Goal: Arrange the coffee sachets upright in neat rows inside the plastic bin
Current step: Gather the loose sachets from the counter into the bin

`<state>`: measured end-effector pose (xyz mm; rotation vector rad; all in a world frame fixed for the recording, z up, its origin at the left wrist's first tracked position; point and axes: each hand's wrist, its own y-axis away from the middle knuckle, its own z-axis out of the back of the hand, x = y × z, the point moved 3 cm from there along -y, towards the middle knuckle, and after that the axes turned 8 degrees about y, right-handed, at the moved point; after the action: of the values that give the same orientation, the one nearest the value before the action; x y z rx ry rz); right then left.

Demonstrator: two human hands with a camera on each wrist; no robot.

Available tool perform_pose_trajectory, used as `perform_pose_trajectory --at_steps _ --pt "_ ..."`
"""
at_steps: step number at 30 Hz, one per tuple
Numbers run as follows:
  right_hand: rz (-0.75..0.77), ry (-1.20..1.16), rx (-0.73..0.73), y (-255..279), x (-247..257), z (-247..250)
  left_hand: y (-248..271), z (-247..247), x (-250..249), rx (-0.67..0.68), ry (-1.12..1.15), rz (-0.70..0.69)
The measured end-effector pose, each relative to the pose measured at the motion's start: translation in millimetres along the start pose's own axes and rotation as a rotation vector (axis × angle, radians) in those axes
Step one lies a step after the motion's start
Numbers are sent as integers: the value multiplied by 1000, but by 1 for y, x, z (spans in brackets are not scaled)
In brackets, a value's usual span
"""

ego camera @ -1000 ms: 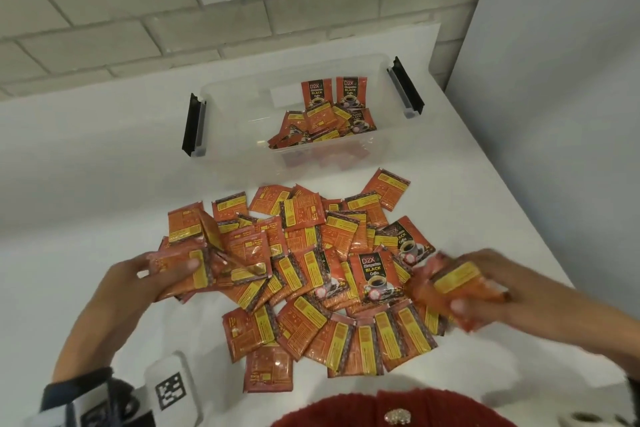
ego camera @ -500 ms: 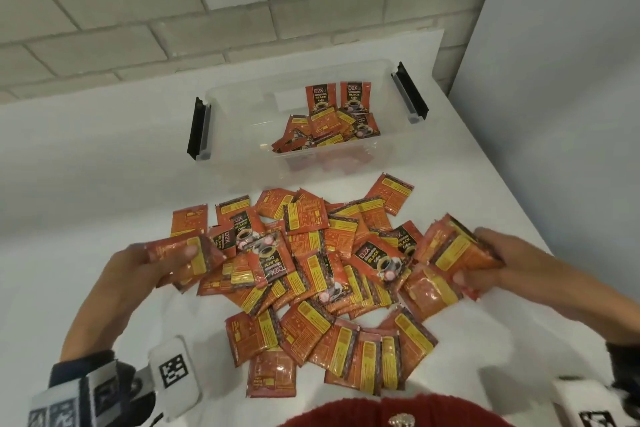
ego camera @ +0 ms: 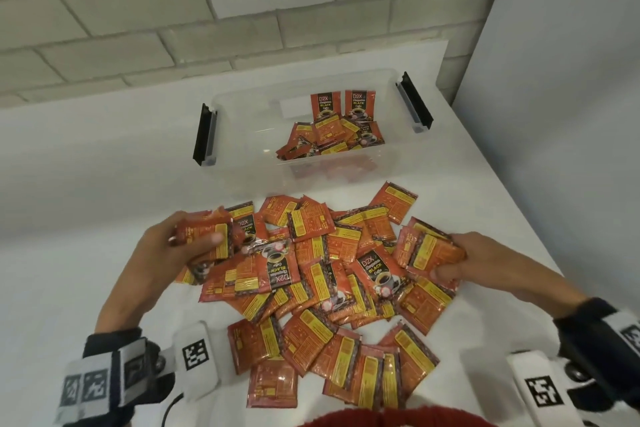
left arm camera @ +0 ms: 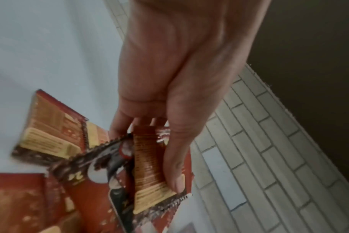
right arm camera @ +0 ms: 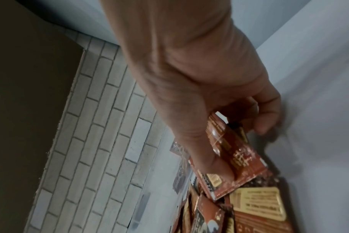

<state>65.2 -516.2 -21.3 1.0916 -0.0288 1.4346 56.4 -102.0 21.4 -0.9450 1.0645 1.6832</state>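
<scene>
Nearest the camera, loose sachets [ego camera: 313,291] heaped in an overlapping pile across the white bench [ego camera: 69,253], most lying flat, yellow panels up. At the pile's left edge, left hand [ego camera: 173,253] gripped a small bundle [ego camera: 204,236] of sachets, thumb laid across the top one. At the right edge, right hand [ego camera: 485,263] clamped round a stack [ego camera: 424,250], thumb under, fingers over. Beyond the pile, clear bin [ego camera: 242,135] with black latches [ego camera: 204,135] stood on the bench, a jumble of sachets [ego camera: 332,139] in its right half, two upright [ego camera: 343,104] against the far wall. Behind, pale brick wall [ego camera: 207,10].
</scene>
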Motion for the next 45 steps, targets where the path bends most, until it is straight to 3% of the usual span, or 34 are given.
perform_pose_trajectory --at_steps 5,10,12,16,19,22,30,33,36,39,41,45 --pt "9 -29 -30 -1 -4 6 11 -3 -32 -89 27 -227" --pt "31 -8 -52 -4 -4 3 5 -24 -18 142 -67 -4" --pt "55 39 -64 -7 -1 -2 -1 -32 -11 157 -92 46" --pt "54 157 -94 -8 17 -9 -16 -43 -7 117 -248 17" --pt "13 67 -39 -10 17 -10 -18 -51 -8 175 -265 -6" --pt "-19 -47 6 -10 15 -6 -17 -49 -12 129 -253 -60" --pt "-1 -247 -143 9 30 50 -2 -12 -30 -3 -25 -147" --pt "80 -323 -90 15 53 59 6 -5 -35 -25 83 -122" --pt "161 -323 82 9 83 36 11 -20 -28 122 104 -6" --pt "197 -202 203 -11 110 0 14 -46 -10 254 -95 79" --pt "201 -137 205 -31 122 -19 15 -55 -1 240 -257 26" --pt "150 -25 174 -63 139 -45 16 -62 9 240 -217 46"
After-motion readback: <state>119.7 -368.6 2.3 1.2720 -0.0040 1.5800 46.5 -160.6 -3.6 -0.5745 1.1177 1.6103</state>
